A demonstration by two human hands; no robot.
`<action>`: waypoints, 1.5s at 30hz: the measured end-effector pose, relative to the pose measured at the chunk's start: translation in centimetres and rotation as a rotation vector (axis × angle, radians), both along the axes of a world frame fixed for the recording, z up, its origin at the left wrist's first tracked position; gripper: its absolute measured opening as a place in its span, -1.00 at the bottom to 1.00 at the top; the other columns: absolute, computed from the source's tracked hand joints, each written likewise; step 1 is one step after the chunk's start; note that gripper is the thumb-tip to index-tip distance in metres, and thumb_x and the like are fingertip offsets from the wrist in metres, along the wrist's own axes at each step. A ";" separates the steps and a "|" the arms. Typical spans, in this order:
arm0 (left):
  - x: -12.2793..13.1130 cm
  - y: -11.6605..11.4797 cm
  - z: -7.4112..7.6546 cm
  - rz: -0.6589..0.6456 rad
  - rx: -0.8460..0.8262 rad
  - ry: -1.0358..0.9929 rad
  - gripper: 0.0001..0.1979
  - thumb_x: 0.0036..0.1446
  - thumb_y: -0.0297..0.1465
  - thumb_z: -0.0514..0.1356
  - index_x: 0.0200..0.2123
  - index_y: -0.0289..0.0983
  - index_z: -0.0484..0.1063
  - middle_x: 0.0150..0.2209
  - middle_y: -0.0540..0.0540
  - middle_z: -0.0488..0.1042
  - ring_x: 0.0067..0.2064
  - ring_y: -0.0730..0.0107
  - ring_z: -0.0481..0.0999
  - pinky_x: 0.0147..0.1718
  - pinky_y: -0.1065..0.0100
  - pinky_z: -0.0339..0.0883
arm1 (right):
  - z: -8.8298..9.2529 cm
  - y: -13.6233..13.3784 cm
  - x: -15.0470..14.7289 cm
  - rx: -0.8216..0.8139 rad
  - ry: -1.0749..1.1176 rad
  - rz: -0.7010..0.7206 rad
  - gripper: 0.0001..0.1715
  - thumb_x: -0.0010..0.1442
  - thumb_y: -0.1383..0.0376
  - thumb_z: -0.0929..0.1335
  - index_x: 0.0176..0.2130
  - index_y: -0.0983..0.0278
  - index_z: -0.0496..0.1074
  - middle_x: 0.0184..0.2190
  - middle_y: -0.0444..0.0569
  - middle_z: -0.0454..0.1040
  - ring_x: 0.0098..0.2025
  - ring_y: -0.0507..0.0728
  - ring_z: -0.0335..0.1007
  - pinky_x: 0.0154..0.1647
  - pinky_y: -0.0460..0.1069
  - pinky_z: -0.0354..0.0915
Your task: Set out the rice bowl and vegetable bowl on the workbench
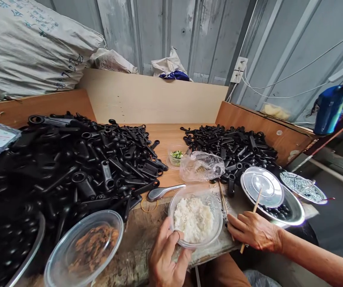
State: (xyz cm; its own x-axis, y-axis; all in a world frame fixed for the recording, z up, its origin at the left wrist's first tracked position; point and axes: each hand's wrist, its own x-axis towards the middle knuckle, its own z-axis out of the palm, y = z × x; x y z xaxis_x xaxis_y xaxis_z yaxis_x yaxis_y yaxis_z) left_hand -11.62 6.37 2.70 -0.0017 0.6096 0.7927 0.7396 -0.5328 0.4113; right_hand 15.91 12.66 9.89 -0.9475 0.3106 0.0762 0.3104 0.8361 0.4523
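Two hands meet at a clear plastic bowl of rice [194, 217] on the table's near edge [135, 243]. The left hand [167, 259] clasps its near rim; the right hand [253, 230], just beside it, is closed around chopsticks [256, 203]. A metal spoon [163, 192] lies behind the bowl, flanked by heaps of black plastic parts [78, 167], a plastic bag [201, 165] and steel dishes [263, 187]. A second bowl with brown food [92, 247] sits left.
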 end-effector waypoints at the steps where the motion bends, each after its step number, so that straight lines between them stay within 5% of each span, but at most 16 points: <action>1: -0.1 -0.3 0.1 -0.002 -0.001 0.014 -0.86 0.17 -0.40 0.11 -0.19 -0.30 0.29 0.02 -0.36 0.29 -0.01 0.18 0.42 -0.13 0.34 0.42 | 0.2 -0.1 -0.2 0.015 0.019 0.013 -0.51 0.34 0.43 -0.03 -0.26 0.36 0.38 -0.25 0.07 0.43 -0.56 0.09 0.24 -0.63 0.01 0.12; 6: 0.0 -0.4 0.1 0.049 0.041 0.136 -0.84 0.13 -0.41 0.16 -0.20 -0.33 0.30 -0.03 -0.36 0.32 -0.06 0.17 0.44 -0.15 0.33 0.41 | 2.8 -1.3 -0.9 0.107 0.191 0.011 -0.59 0.31 0.48 0.01 -0.23 0.37 0.35 -0.23 0.10 0.44 -0.54 0.07 0.27 -0.61 -0.01 0.14; 10: 0.9 0.4 0.3 0.081 0.007 0.191 -0.78 0.14 -0.36 0.17 -0.16 -0.33 0.31 -0.03 -0.33 0.32 -0.06 0.18 0.44 -0.12 0.33 0.40 | 5.3 -4.0 -0.1 -0.001 0.723 -0.033 -0.69 0.34 0.43 0.05 -0.24 0.33 0.29 -0.27 0.12 0.44 -0.42 0.09 0.38 -0.51 -0.06 0.27; 13: 1.8 -0.1 1.9 0.124 -0.012 0.136 -0.60 0.13 -0.32 0.16 0.00 -0.38 0.25 0.10 -0.36 0.20 0.09 0.11 0.31 0.08 0.24 0.23 | 6.4 -6.8 1.2 -0.265 1.374 -0.134 -0.81 0.27 0.44 0.22 -0.15 0.23 0.34 -0.29 -0.01 0.44 -0.38 0.05 0.40 -0.38 -0.10 0.34; 15: 2.7 -1.2 4.0 0.085 -0.050 0.054 -0.54 0.15 -0.31 0.14 0.08 -0.36 0.21 0.17 -0.29 0.14 0.17 0.16 0.21 0.17 0.28 0.06 | 6.9 -8.5 2.0 -0.556 1.801 -0.214 -0.87 0.21 0.40 0.31 -0.21 0.20 0.39 -0.31 -0.07 0.45 -0.53 -0.03 0.33 -0.57 -0.17 0.25; 16: 3.2 -1.9 5.3 0.015 -0.108 0.005 -0.56 0.16 -0.31 0.13 0.09 -0.34 0.22 0.16 -0.23 0.18 0.16 0.23 0.22 0.17 0.35 0.05 | 7.1 -9.2 2.4 -0.742 1.954 -0.234 -0.95 0.18 0.34 0.34 -0.27 0.23 0.40 -0.34 -0.07 0.45 -0.61 -0.07 0.26 -0.69 -0.21 0.14; 18: 4.7 -3.5 7.8 -0.211 -0.371 -0.114 -0.60 0.18 -0.25 0.10 0.05 -0.29 0.31 0.05 -0.13 0.35 0.04 0.35 0.37 0.05 0.49 0.21 | 7.1 -10.3 2.8 -1.144 2.109 -0.248 -0.82 0.06 0.26 0.43 -0.40 0.32 0.38 -0.40 -0.05 0.44 -0.70 -0.11 0.19 -0.80 -0.27 -0.07; 22: 8.6 -6.5 11.0 -0.764 -1.142 -0.385 -0.55 0.10 -0.10 0.10 -0.22 -0.40 0.46 -0.36 -0.18 0.51 -0.32 0.34 0.50 -0.34 0.47 0.35 | 5.1 -11.9 2.3 -1.617 2.129 -0.296 -0.65 -0.17 0.25 0.51 -0.49 0.38 0.32 -0.51 -0.07 0.42 -0.76 -0.11 0.14 -0.87 -0.28 -0.13; 24: 10.1 -7.7 11.0 -0.883 -1.355 -0.453 -0.53 0.02 -0.07 0.17 -0.30 -0.43 0.43 -0.48 -0.17 0.49 -0.49 0.42 0.44 -0.48 0.49 0.31 | 3.5 -12.6 1.6 -1.721 2.126 -0.332 -0.63 -0.23 0.27 0.51 -0.51 0.38 0.31 -0.56 -0.10 0.39 -0.77 -0.09 0.14 -0.88 -0.27 -0.14; 31: 11.0 -10.2 9.2 -0.716 -1.539 -0.586 -0.49 -0.15 -0.07 0.22 -0.34 -0.45 0.38 -0.69 -0.12 0.38 -0.74 0.50 0.25 -0.76 0.56 0.07 | -0.9 -13.5 -0.7 -2.055 2.101 -0.314 -0.54 -0.25 0.18 0.52 -0.42 0.39 0.34 -0.53 -0.08 0.43 -0.80 -0.15 0.03 -0.85 -0.25 -0.21; 38: 10.4 -8.8 7.5 -0.552 -1.521 -0.685 -0.45 -0.15 -0.03 0.21 -0.33 -0.46 0.37 -0.76 -0.11 0.32 -0.80 0.58 0.09 -0.81 0.58 -0.09 | -4.4 -12.2 -2.8 -2.298 2.040 -0.209 -0.49 -0.18 0.10 0.51 -0.35 0.40 0.35 -0.55 -0.12 0.41 -0.80 -0.14 0.04 -0.84 -0.23 -0.25; 45: 9.6 -7.6 4.5 -0.558 -1.596 -0.735 -0.47 -0.08 -0.02 0.21 -0.31 -0.43 0.39 -0.74 -0.11 0.33 -0.78 0.60 0.07 -0.79 0.57 -0.16 | -7.1 -11.5 -3.2 -2.423 2.074 -0.173 -0.50 -0.13 0.11 0.50 -0.32 0.41 0.35 -0.54 -0.09 0.41 -0.79 -0.12 0.09 -0.85 -0.20 -0.28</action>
